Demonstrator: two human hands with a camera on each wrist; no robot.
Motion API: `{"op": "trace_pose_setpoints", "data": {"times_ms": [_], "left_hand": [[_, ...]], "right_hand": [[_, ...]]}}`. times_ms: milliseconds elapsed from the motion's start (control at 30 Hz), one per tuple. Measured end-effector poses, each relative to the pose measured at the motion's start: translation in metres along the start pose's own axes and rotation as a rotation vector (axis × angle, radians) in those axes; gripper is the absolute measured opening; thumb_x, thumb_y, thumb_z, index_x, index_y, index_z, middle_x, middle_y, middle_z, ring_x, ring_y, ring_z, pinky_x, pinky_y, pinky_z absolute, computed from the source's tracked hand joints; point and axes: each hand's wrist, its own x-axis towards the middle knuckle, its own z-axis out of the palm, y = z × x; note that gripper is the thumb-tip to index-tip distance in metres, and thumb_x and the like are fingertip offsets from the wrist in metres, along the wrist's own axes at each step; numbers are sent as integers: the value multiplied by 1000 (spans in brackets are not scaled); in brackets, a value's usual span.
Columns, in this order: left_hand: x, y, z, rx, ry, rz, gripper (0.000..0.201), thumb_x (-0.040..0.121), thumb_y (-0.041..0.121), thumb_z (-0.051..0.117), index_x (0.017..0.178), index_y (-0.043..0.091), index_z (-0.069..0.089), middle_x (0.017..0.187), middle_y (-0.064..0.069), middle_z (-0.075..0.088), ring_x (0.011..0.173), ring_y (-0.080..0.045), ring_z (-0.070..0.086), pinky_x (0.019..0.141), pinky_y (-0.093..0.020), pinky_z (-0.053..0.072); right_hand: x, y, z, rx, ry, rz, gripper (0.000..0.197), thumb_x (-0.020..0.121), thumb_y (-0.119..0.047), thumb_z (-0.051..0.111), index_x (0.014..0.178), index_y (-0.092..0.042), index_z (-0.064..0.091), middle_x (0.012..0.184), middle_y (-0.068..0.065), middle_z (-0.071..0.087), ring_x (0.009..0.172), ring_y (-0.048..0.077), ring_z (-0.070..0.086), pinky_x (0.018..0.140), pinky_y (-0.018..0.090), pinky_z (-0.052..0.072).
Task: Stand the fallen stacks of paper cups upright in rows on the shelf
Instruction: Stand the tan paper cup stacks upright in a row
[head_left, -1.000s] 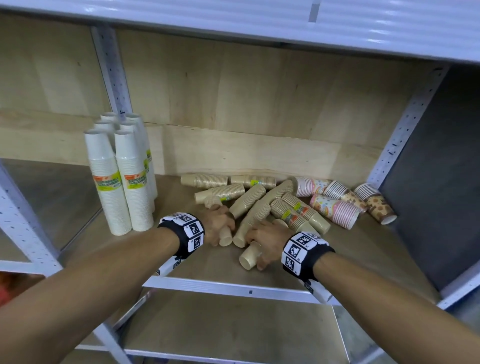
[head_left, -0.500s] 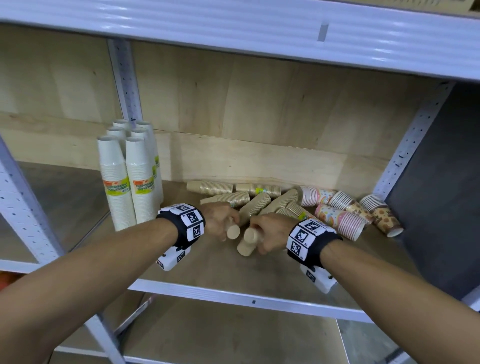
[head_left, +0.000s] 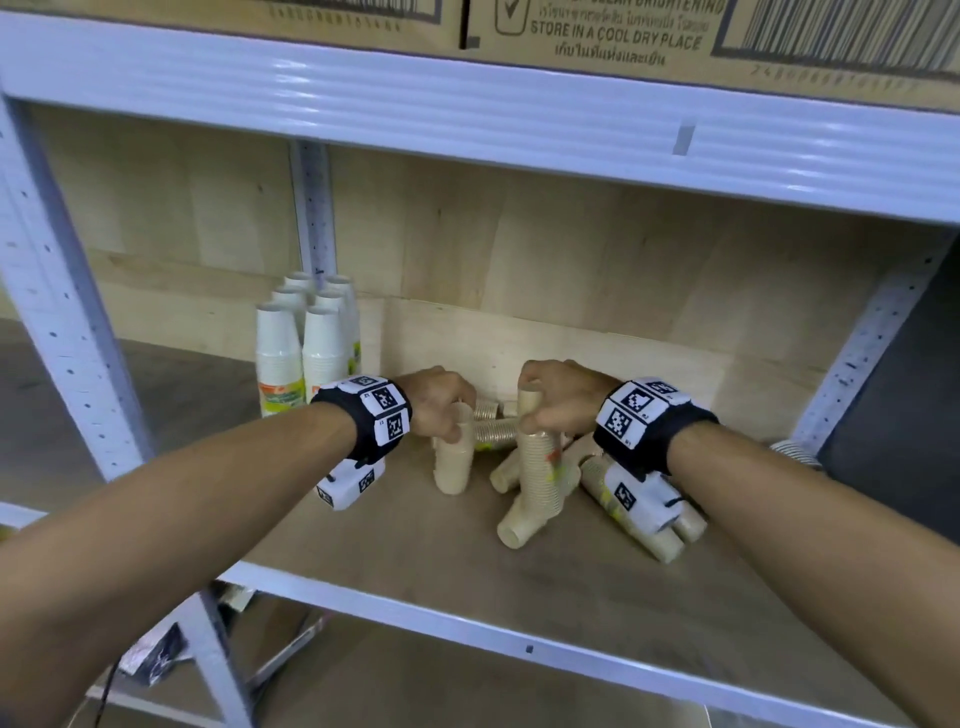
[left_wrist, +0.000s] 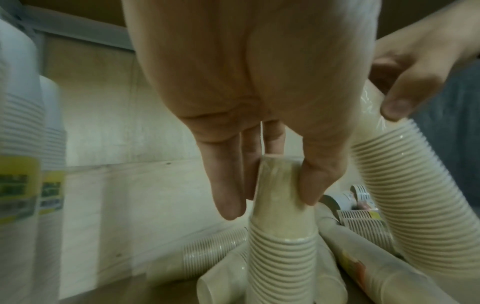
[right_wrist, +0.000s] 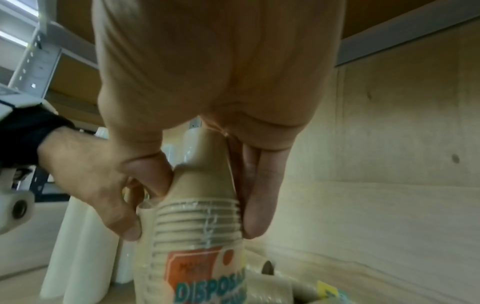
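Note:
My left hand (head_left: 441, 410) grips the top of a tan cup stack (head_left: 453, 457) that stands upright on the wooden shelf (head_left: 395, 540); the left wrist view shows thumb and fingers pinching its top cup (left_wrist: 281, 181). My right hand (head_left: 556, 400) grips a second tan stack (head_left: 540, 467), held almost upright, its wrapper printed with a red and teal label (right_wrist: 205, 275). More tan stacks (head_left: 519, 525) lie fallen around and beneath it. Several white stacks (head_left: 304, 348) stand upright in rows at the left.
A fallen patterned stack (head_left: 795, 451) shows behind my right forearm. White metal uprights (head_left: 57, 291) frame the bay, and a beam (head_left: 467, 114) with cardboard boxes (head_left: 597, 31) runs overhead. The shelf's front rail (head_left: 519, 649) is near me.
Both hands have lifted their tan stacks from lying to upright. The left stack now stands on the shelf. My head has moved closer and tilted up.

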Motion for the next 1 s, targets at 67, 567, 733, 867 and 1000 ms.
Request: {"op": "trace_pose_setpoints", "data": {"times_ms": [67,567,733,867,1000], "left_hand": [[-2,-5,-6,-6,2,-30,30,75,28,71,104,24,63,101,2,62,95,-21,60,82,-36,55],[-12,-23,-8,-85,-69,-199,40,81,13,70,119,20,60,110,-5,61,67,-16,62,41,-19,44],[-5,-24,-4,-92,-57,-189,44,85,7,66,126,21,57,120,-9,58,60,-14,60,42,-19,45],[-2,-24,-4,-110,-56,-197,49,85,9,68,129,24,54,127,-7,51,63,-17,62,42,-20,46],[-2,-24,-8,-181,-21,-216,46,83,26,72,126,25,56,125,-5,51,82,-24,67,48,-23,55]], "right_hand": [[10,-7,-2,77,32,-7,48,79,-32,74,121,-23,52,108,-8,54,78,9,57,54,21,47],[61,-26,61,101,114,20,48,75,-39,73,113,-22,49,110,4,56,97,23,56,76,33,49],[65,-31,72,90,123,21,54,79,-34,73,124,-16,48,112,7,56,102,26,58,74,29,46],[68,-31,75,63,132,21,56,78,-36,73,125,-18,47,120,9,60,105,28,60,80,34,53],[69,-31,69,63,170,-28,55,80,-34,69,130,-22,49,128,5,60,109,26,60,82,32,50]]}}
